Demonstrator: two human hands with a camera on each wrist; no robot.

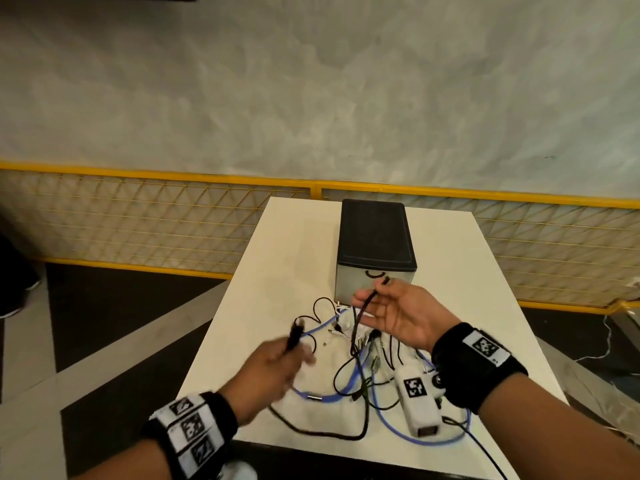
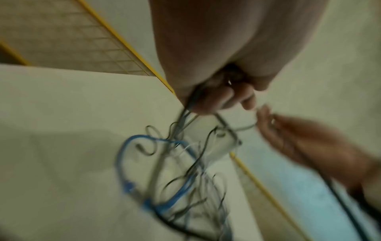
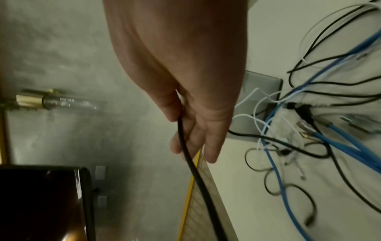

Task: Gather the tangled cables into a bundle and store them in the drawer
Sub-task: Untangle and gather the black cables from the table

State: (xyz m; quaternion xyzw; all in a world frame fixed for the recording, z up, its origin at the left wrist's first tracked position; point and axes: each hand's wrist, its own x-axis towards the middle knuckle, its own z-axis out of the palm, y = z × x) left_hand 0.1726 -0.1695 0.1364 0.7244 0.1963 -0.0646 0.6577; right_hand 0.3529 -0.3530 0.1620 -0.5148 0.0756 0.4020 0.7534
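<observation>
A tangle of black, blue and white cables [image 1: 332,398] lies on the near half of the white table [image 1: 294,254]. Behind it stands a small drawer unit [image 1: 375,233] with a black top; its grey drawer front [image 1: 353,282] looks closed. My left hand [image 1: 294,351] grips a black plug end and is blurred; in the left wrist view my left hand [image 2: 216,97] has several strands [image 2: 164,163] hanging from it. My right hand [image 1: 374,299], palm up just before the drawer front, pinches a thick black cable [image 1: 362,310] under the thumb. The right wrist view shows that black cable [image 3: 191,168] running down from the hand [image 3: 185,130].
A yellow-framed mesh fence [image 1: 156,220] runs behind the table, below a grey wall. Dark floor lies to the left, with someone's shoe [image 1: 14,299] at the edge of view. A thin white wire [image 1: 602,348] trails on the floor at the right. Cable loops reach the table's near edge.
</observation>
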